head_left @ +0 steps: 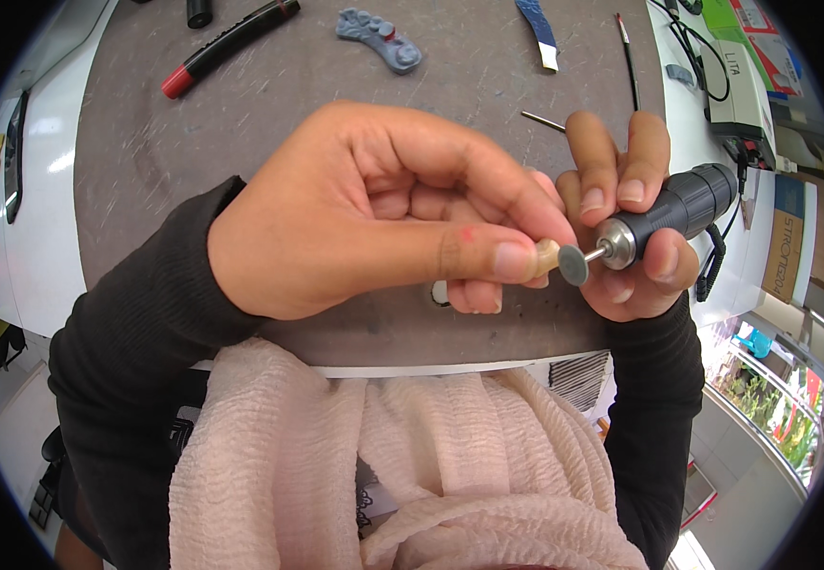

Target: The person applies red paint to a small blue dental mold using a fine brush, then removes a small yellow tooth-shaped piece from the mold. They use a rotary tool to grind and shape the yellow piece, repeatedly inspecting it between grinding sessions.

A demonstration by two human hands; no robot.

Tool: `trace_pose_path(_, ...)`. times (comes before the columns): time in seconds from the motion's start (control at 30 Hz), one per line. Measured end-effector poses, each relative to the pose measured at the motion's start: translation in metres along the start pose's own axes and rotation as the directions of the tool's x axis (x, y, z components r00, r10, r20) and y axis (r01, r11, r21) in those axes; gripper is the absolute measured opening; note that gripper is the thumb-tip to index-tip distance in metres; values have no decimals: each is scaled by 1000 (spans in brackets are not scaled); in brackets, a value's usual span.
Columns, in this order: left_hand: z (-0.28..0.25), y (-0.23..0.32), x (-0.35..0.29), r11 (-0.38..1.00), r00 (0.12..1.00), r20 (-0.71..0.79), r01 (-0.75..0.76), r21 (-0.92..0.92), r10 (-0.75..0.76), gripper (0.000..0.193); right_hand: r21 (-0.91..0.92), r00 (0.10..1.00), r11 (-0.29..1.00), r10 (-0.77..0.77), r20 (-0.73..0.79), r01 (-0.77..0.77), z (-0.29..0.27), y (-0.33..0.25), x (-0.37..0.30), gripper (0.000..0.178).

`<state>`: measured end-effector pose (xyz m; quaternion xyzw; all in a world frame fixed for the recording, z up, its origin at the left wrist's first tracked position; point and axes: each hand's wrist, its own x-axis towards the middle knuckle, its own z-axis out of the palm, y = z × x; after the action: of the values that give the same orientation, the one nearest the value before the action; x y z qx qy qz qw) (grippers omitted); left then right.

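Observation:
Pinched between the thumb and index finger of my left hand (pixel 393 209) is a small cream-coloured dental crown (pixel 547 258). My right hand (pixel 626 209) is wrapped round a black dental handpiece (pixel 683 214) with a silver nose. A grey round disc (pixel 574 266) on a thin shank sticks out of the handpiece toward my left. The disc stands right beside the crown; whether they touch I cannot tell. My left fingers hide most of the crown. Both hands are held above the grey-brown mat.
On the mat (pixel 174 171) lie a black marker with a red end (pixel 231 47), a blue-grey dental model (pixel 381 40), a blue-and-white strip (pixel 538 33), a thin brush (pixel 629 62) and a metal rod (pixel 542 121). At right stands a white control box (pixel 740 100) with black cables.

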<state>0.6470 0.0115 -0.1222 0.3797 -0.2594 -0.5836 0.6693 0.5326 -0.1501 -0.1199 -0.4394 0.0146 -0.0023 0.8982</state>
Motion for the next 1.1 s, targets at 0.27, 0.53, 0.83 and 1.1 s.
trace_pose_path(0.27,-1,0,0,1000,1000,-6,1,7,-1,18,0,1000,1000,-4,-11,4,0,1,0,34)
trace_pose_path(0.53,0,-1,0,1000,1000,-9,-9,-12,9,17,-4,999,1000,29,29,-28,-4,-2,0,33)
trace_pose_path(0.83,-1,-1,-1,1000,1000,2,-16,6,16,17,14,997,997,69,14,-70,-3,-4,-1,33)
trace_pose_path(1.1,-1,-2,0,1000,1000,-7,-14,14,14,17,36,999,999,25,-36,-24,1,1,0,34)
